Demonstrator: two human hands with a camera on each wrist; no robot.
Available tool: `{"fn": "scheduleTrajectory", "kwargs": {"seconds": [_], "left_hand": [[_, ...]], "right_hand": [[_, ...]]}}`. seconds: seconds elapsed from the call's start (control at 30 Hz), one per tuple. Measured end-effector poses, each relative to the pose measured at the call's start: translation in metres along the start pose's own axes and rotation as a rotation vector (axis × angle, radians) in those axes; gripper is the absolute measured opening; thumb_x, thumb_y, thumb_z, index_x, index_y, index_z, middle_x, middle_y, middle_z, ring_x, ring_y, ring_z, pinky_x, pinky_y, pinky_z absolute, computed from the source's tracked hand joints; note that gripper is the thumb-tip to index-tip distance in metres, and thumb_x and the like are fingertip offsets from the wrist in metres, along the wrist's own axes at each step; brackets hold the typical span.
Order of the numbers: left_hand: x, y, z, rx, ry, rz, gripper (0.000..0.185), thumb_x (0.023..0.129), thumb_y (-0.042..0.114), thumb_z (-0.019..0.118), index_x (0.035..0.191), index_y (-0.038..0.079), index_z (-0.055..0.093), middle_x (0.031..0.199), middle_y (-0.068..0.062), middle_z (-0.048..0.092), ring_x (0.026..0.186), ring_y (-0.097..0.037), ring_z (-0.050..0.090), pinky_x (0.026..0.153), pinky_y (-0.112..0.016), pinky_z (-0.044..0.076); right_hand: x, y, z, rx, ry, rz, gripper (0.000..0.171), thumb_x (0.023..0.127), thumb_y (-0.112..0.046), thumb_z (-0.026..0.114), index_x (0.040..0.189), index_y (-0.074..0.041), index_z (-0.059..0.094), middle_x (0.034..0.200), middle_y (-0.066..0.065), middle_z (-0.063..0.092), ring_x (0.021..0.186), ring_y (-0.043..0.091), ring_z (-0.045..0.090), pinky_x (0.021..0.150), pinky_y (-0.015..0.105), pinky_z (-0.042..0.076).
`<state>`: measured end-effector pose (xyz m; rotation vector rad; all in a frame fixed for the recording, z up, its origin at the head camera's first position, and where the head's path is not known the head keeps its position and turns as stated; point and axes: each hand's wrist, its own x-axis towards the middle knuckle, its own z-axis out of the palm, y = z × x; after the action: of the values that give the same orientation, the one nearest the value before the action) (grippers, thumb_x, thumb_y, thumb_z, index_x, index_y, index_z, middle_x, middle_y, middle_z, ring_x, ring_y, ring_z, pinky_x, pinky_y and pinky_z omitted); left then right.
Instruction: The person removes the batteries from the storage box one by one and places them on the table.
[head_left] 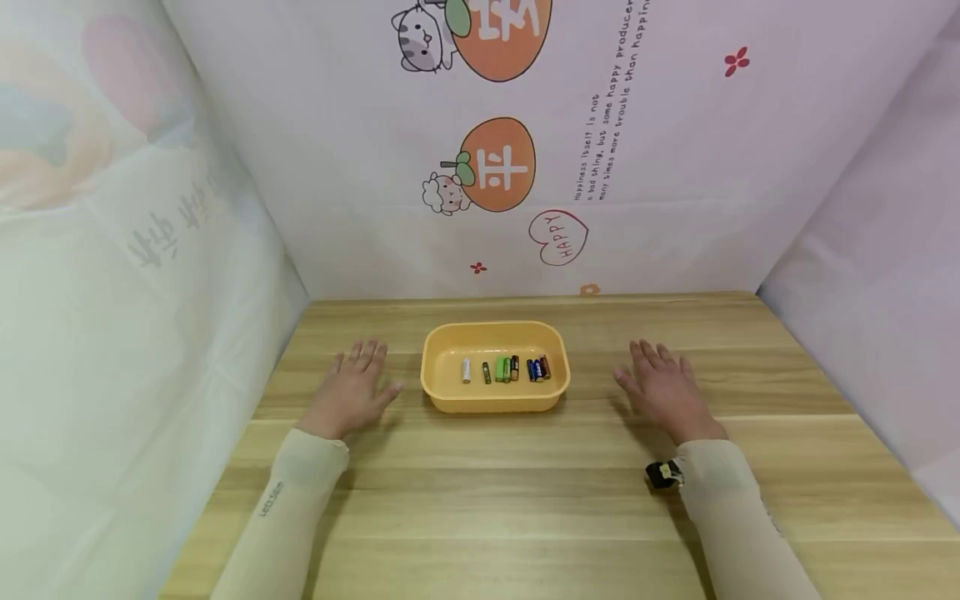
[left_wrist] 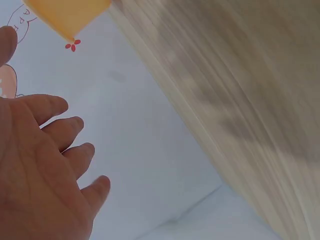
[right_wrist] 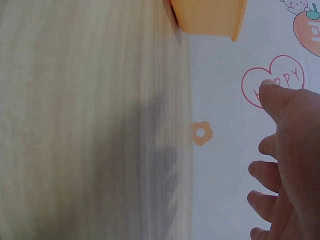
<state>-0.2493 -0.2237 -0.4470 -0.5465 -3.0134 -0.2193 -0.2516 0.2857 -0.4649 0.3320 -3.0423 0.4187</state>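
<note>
One yellow tray sits at the middle of the head view. Inside it lie about eight batteries: one white, three green or greenish, the rest dark, too small to count surely. Two hands, the left hand and the right hand, flank it.

A wooden table stands enclosed by cartoon-printed fabric walls.

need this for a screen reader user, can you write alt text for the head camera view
A shallow yellow plastic tray holding a row of small batteries sits on a light wooden table. An open left hand and an open right hand lie flat on either side of it, before a pale cartoon-printed backdrop.
</note>
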Motion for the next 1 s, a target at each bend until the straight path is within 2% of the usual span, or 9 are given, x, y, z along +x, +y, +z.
{"fn": "scheduleTrajectory", "kwargs": {"seconds": [0.17, 0.3, 0.47, 0.57, 0.77, 1.0], "left_hand": [[0.002, 0.005, 0.007, 0.023, 0.027, 0.051, 0.079, 0.100, 0.058, 0.034, 0.155, 0.003, 0.021, 0.159, -0.016, 0.014, 0.146, -0.034, 0.008, 0.115, -0.054, 0.009], [0.003, 0.014, 0.007, 0.056, 0.027, 0.099, 0.079, 0.100, 0.058, 0.035, 0.155, 0.005, 0.021, 0.159, -0.015, 0.016, 0.146, -0.034, 0.013, 0.115, -0.053, 0.012], [0.012, 0.025, 0.004, 0.085, 0.052, 0.150, 0.078, 0.100, 0.057, 0.037, 0.155, 0.004, 0.021, 0.159, -0.013, 0.016, 0.146, -0.033, 0.014, 0.115, -0.052, 0.012], [0.018, 0.032, 0.003, 0.093, 0.038, 0.171, 0.078, 0.100, 0.056, 0.036, 0.155, 0.003, 0.021, 0.160, -0.012, 0.014, 0.146, -0.032, 0.014, 0.116, -0.051, 0.010], [0.025, 0.041, 0.008, 0.111, -0.005, 0.159, 0.074, 0.102, 0.051, 0.034, 0.155, 0.002, 0.019, 0.160, -0.011, 0.011, 0.146, -0.031, 0.012, 0.117, -0.048, 0.009], [0.032, 0.043, 0.014, 0.081, -0.028, 0.154, 0.072, 0.102, 0.047, 0.037, 0.155, 0.003, 0.015, 0.160, -0.012, 0.011, 0.146, -0.032, 0.012, 0.117, -0.048, 0.008]], "right_hand": [[0.000, -0.001, 0.006, 0.041, -0.016, -0.035, 0.076, 0.103, -0.052, 0.031, 0.153, 0.004, 0.017, 0.157, 0.025, 0.016, 0.142, 0.047, 0.010, 0.111, 0.062, 0.001], [0.001, -0.004, 0.008, 0.064, -0.041, -0.049, 0.075, 0.104, -0.051, 0.032, 0.154, 0.003, 0.016, 0.157, 0.025, 0.015, 0.143, 0.045, 0.009, 0.113, 0.058, 0.003], [0.004, -0.005, 0.007, 0.051, -0.026, -0.060, 0.073, 0.104, -0.049, 0.032, 0.153, 0.003, 0.018, 0.157, 0.025, 0.017, 0.143, 0.046, 0.010, 0.113, 0.059, 0.005], [0.005, -0.004, 0.007, 0.044, -0.023, -0.064, 0.075, 0.103, -0.052, 0.029, 0.153, 0.002, 0.019, 0.156, 0.026, 0.018, 0.143, 0.046, 0.011, 0.113, 0.060, 0.007], [0.008, -0.004, 0.008, 0.058, -0.020, -0.074, 0.078, 0.102, -0.058, 0.025, 0.154, 0.001, 0.020, 0.157, 0.025, 0.018, 0.143, 0.045, 0.011, 0.112, 0.061, 0.007], [0.014, -0.008, 0.009, 0.050, -0.012, -0.078, 0.078, 0.101, -0.058, 0.025, 0.154, 0.000, 0.022, 0.157, 0.024, 0.019, 0.143, 0.045, 0.013, 0.112, 0.061, 0.009]]}}
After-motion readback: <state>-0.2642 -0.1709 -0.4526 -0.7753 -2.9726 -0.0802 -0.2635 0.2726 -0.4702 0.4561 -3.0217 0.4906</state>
